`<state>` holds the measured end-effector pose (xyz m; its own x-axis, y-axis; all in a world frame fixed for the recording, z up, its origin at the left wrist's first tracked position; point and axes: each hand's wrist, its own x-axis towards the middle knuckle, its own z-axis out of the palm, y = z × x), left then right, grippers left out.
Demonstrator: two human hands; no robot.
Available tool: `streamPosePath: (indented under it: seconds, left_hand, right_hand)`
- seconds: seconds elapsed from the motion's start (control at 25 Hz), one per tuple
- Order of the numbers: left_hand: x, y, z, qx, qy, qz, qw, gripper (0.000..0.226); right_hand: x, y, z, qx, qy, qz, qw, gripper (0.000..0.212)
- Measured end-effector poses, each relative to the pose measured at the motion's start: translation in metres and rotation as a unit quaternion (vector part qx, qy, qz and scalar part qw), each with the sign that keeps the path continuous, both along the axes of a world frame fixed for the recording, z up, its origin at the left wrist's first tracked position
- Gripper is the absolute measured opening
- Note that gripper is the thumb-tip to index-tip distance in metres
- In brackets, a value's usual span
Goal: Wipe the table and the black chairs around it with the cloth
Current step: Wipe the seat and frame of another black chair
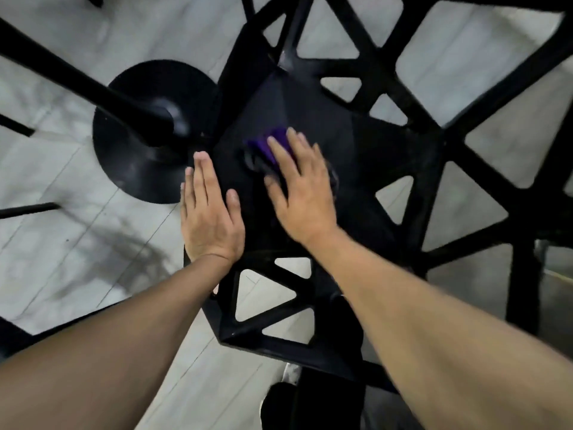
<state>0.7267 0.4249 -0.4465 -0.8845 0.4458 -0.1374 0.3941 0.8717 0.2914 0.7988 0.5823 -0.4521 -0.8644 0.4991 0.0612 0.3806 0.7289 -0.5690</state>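
Pale floor (62, 243) lies under everything. At the left stands a round black base (130, 156). Next, the left hand (210, 218) lies flat, fingers straight, on the edge of a black chair (310, 113). The right hand (300, 193), fingers spread, presses a purple cloth (273, 144) onto the chair's middle.

Left hand (210, 218) flat, right hand (305, 200) apparently flat too, blurred.

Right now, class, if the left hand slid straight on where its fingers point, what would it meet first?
The left hand would leave the chair and likely meet the table base; depth unclear.
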Motion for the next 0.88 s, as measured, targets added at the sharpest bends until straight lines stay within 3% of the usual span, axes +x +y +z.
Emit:
streamPosePath:
  seconds: [0.12, 0.32, 0.44, 0.64, 0.8, 0.88]
  left_hand:
    - [-0.001, -0.002, 0.001, 0.017, -0.008, 0.003, 1.000, 0.066]
    - [0.002, 0.000, -0.001, 0.028, 0.003, 0.008, 1.000, 0.065]
    - [0.001, -0.002, 0.000, 0.022, 0.001, 0.002, 1.000, 0.065]
    - [0.003, -0.001, 0.004, 0.013, 0.004, 0.001, 1.000, 0.066]
    - [0.002, -0.003, 0.003, 0.014, -0.003, -0.005, 1.000, 0.066]
    - [0.001, -0.003, 0.002, 0.016, -0.003, -0.005, 1.000, 0.066]
  right_hand:
    - [0.051, -0.039, 0.005, 0.011, -0.063, -0.007, 0.998, 0.057]
    - [0.080, 0.021, -0.003, 0.070, -0.140, -0.149, 0.976, 0.054]
    - [0.081, 0.015, -0.006, 0.067, -0.141, -0.169, 0.973, 0.052]
    - [0.045, -0.041, 0.008, -0.034, -0.079, -0.350, 0.933, 0.042]
    - [0.040, -0.109, 0.034, -0.101, -0.099, -0.342, 0.929, 0.034]
    - [0.050, -0.110, 0.057, -0.127, -0.179, -0.316, 0.923, 0.030]
